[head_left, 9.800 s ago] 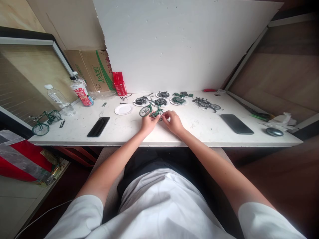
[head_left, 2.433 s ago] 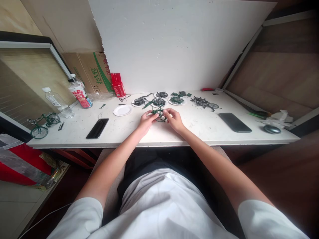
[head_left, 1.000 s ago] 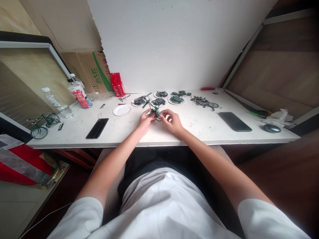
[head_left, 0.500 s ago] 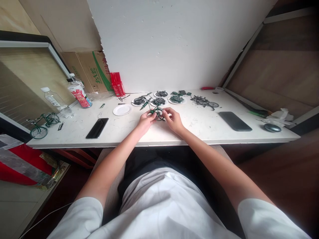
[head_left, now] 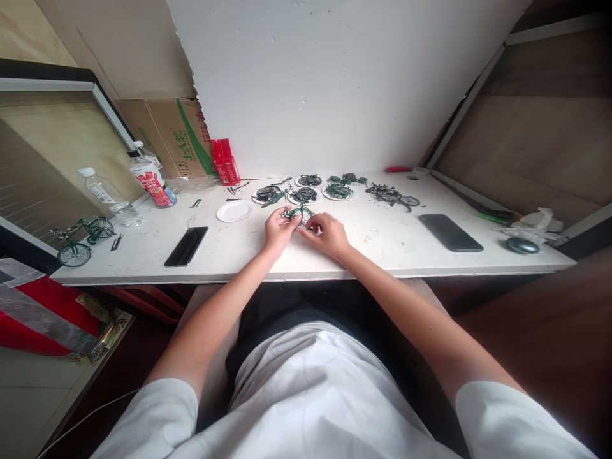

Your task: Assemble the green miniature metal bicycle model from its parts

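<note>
Between my two hands, above the white table, is a green model bicycle (head_left: 304,211) with a spoked wheel and a frame that reaches up and to the left. My left hand (head_left: 278,231) is closed on its lower left part, thumb and fingers pinching near the wheel. From the right, my right hand (head_left: 329,234) bends its fingers against the wheel's lower right side, with thumb and forefinger near the hub. Those fingers cover part of the wheel, and whether they pinch a small part too is hidden.
Behind my hands stand paper plates of dark bicycle parts (head_left: 339,191), and an empty plate (head_left: 234,211). Loose parts (head_left: 392,196) lie to the right. Phones (head_left: 186,246) (head_left: 451,233) flank me. A finished-looking model bicycle (head_left: 82,241), bottles (head_left: 153,182) and a red box (head_left: 225,162) are left.
My right hand's fingers have shifted slightly left and down along the wheel, its thumb now closer to my left thumb. The model bicycle has turned a little in my hands.
</note>
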Tool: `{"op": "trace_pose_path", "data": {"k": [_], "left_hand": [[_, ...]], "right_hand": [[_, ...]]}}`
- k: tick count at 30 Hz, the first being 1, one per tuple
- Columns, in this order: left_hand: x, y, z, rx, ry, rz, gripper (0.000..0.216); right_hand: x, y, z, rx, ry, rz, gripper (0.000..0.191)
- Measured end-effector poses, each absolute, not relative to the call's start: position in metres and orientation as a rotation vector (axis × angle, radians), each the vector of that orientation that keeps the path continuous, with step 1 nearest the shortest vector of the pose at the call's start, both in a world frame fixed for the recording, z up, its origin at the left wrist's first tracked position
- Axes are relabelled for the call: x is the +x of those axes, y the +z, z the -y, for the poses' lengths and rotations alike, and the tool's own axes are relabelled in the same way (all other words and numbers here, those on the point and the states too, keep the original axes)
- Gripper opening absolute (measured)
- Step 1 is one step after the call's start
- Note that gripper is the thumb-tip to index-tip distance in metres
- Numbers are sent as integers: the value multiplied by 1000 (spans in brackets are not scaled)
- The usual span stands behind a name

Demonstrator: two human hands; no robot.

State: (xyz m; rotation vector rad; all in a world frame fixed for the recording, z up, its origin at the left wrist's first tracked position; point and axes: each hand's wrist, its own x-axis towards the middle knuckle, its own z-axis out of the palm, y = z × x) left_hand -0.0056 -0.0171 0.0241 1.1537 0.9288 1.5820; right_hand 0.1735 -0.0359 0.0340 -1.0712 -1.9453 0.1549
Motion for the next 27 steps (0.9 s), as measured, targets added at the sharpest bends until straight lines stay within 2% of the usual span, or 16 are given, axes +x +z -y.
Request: {"op": "trace_pose_path", "data": {"k": [11,17,23,27], "left_hand": [[-5,18,16,1387,1682,-895,60],[-4,14,12,1368,1749,-949,57],[-3,14,13,1395,1722,-962,53],[-2,16,16,1403,1704,-949,54]], "right_hand": [[175,29,30,-1122,177,1932,15],[177,28,25,-983,177,1822,23],[177,35,26,-903,557,1661,41],[177,40,28,-881,679,1563,46]]}}
